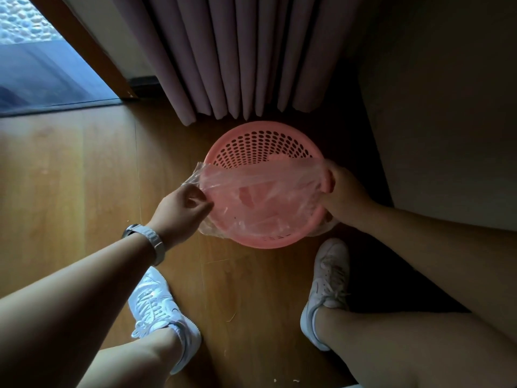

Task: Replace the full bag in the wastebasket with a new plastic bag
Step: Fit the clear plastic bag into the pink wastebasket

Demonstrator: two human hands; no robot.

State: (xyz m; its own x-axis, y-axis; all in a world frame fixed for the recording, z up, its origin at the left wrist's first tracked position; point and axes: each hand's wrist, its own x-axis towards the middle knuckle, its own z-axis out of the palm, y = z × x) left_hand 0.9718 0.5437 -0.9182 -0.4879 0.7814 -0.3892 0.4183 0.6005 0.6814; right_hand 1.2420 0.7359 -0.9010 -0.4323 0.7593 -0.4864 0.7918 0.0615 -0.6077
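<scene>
A pink perforated wastebasket (257, 141) stands on the wooden floor just in front of the curtain. A clear plastic bag (263, 197) is stretched across the near half of its opening, and its edge hangs over the rim on both sides. My left hand (181, 205) pinches the bag's edge at the basket's left side. At the right side of the rim my right hand (340, 191) grips the bag's other edge. The far half of the basket's inside shows bare holes.
A mauve pleated curtain (237, 57) hangs directly behind the basket. A dark wall or cabinet side (447, 107) rises at the right. A glass door (42, 68) with a wooden frame is at the far left. My two white sneakers (156, 306) stand near the basket.
</scene>
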